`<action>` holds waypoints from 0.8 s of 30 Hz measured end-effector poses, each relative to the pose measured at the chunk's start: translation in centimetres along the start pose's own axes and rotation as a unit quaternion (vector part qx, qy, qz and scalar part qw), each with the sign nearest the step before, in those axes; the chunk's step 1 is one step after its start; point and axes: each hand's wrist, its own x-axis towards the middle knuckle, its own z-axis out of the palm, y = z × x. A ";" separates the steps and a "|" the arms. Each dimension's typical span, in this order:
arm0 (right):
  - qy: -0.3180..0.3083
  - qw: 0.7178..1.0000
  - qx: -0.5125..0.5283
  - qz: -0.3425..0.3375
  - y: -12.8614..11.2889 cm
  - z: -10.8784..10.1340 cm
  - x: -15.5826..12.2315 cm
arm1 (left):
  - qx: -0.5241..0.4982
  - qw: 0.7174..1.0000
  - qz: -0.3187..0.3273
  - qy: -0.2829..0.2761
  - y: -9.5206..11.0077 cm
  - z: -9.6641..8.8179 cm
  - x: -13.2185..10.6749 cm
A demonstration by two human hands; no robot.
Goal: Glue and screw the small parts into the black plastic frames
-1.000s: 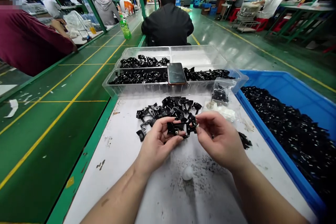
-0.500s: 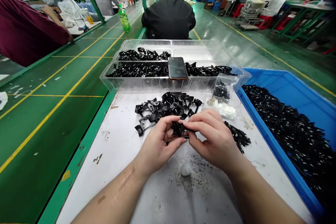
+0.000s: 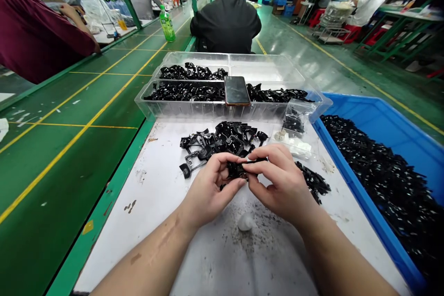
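Between my two hands is a small black plastic part (image 3: 235, 169), partly covered by the fingers. My left hand (image 3: 211, 189) is closed on its left side, thumb below and fingers above. My right hand (image 3: 277, 178) pinches the right side, with a dark piece showing between its fingers; whether that is a separate part I cannot tell. Just beyond the hands lies a loose pile of black plastic parts (image 3: 229, 138) on the white tabletop (image 3: 145, 222). More slim black parts (image 3: 314, 182) lie right of my right hand. A whitish rounded lump (image 3: 245, 222) sits below the hands.
A clear divided tray (image 3: 194, 110) with black parts stands at the back, a phone (image 3: 237, 90) resting across it. Plastic bags (image 3: 294, 120) lie near its right corner. To the right is a blue bin (image 3: 367, 106) full of black parts. A person (image 3: 225, 23) sits ahead.
The fingers of my right hand have shifted slightly around the black part, and more of a dark piece shows between them. The view has moved a little.
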 end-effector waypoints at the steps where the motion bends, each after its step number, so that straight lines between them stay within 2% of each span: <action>1: -0.004 1.000 0.000 -0.002 0.0 0.0 0.0 | 0.015 1.000 0.007 0.004 0.0 0.0 0.0; 5: -0.010 1.000 0.005 -0.003 -0.1 0.2 0.1 | -0.003 0.999 0.023 0.024 0.4 0.1 0.0; 10: 0.015 1.000 0.002 -0.001 0.2 -0.1 0.2 | -0.082 0.995 -0.006 0.056 0.8 0.2 0.4; 14: 0.017 1.000 0.008 0.019 0.4 -0.4 0.2 | -0.105 0.992 -0.004 0.071 0.9 0.2 0.6; 19: 0.022 0.988 0.116 0.098 0.6 -0.4 -0.2 | -0.138 0.988 -0.001 0.070 1.0 0.3 0.3; 24: 0.012 0.943 0.247 0.221 0.4 0.2 -0.9 | -0.105 0.991 0.029 0.079 1.0 0.3 0.3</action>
